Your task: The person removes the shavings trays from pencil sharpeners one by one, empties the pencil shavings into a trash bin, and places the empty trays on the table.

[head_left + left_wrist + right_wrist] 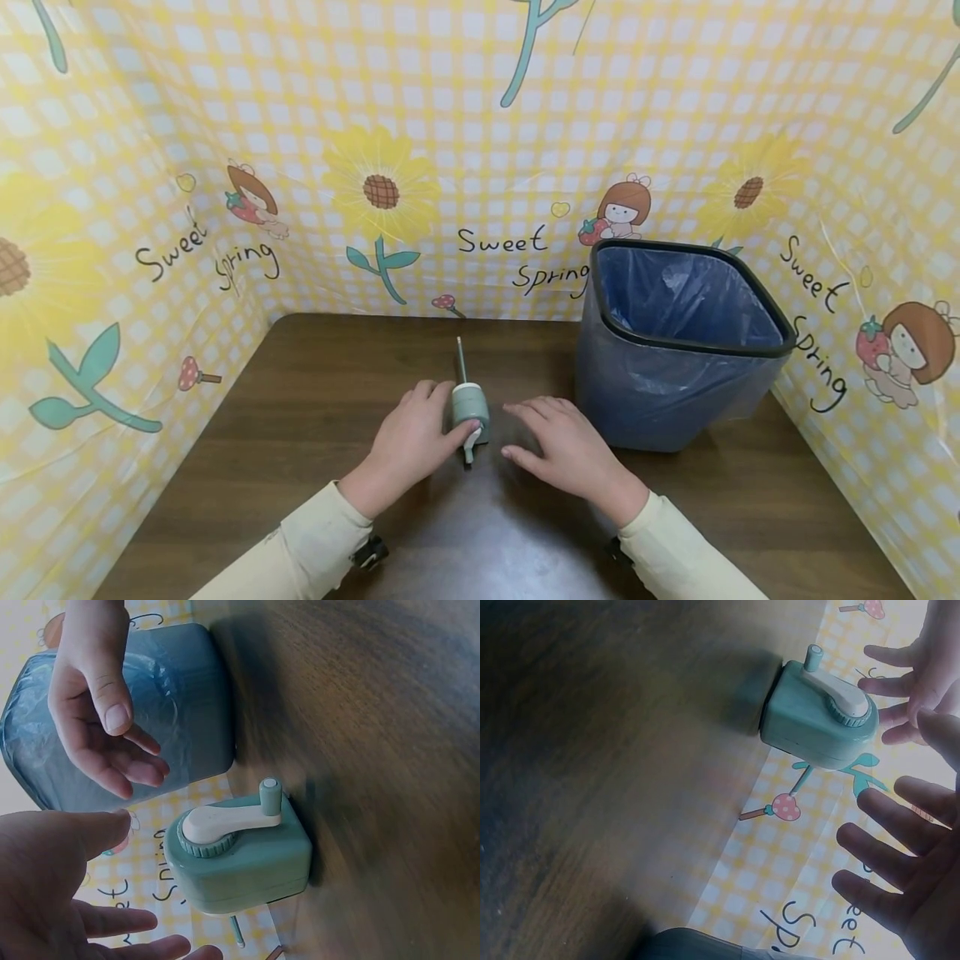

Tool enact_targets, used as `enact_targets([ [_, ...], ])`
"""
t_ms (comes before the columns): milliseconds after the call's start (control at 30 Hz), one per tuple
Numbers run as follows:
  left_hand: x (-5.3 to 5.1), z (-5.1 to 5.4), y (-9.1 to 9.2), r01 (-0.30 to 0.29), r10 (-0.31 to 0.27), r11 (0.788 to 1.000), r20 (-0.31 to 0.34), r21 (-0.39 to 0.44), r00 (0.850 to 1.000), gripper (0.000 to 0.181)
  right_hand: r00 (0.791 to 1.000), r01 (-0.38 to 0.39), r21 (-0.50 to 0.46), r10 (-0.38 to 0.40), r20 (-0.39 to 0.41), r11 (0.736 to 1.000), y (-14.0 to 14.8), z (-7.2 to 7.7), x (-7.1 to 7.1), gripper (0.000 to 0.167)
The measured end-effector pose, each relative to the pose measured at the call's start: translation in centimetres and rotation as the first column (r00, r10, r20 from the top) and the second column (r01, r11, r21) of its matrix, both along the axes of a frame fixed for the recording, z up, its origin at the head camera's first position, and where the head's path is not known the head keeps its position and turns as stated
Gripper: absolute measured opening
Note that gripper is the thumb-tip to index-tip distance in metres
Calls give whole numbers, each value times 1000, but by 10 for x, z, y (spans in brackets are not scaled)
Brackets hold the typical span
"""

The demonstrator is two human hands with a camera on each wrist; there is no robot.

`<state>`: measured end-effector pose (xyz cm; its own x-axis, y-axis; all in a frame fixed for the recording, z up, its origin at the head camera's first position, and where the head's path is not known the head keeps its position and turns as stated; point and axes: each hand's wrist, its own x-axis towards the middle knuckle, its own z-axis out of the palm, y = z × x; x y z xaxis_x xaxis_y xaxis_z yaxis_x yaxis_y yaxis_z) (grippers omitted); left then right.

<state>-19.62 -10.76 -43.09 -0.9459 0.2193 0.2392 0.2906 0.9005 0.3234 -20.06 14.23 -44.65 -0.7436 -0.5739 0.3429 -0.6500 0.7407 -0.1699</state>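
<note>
A green crank pencil sharpener stands upright on the brown table, its white crank arm towards me. From its far side sticks a thin green pencil. To the left, my left hand hovers close by with loosely spread fingers; the thumb overlaps the sharpener in the head view, though the left wrist view shows a gap. My right hand is held above the table on the other side, fingers apart and nothing in them, between the sharpener and a blue bin.
At the back right stands the blue bin with a black rim and a clear plastic liner. A yellow checked cloth hangs behind and along both sides of the wooden table.
</note>
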Motion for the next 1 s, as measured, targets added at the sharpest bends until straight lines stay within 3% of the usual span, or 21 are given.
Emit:
enact_targets([
  [533, -8, -2, 14, -56, 56, 998, 3, 33, 998, 63, 999, -34, 17, 34, -16, 999, 1, 1, 1, 40],
  [1000, -14, -7, 25, -111, 110, 994, 50, 13, 993, 78, 1000, -21, 27, 22, -23, 999, 1, -3, -1, 37],
])
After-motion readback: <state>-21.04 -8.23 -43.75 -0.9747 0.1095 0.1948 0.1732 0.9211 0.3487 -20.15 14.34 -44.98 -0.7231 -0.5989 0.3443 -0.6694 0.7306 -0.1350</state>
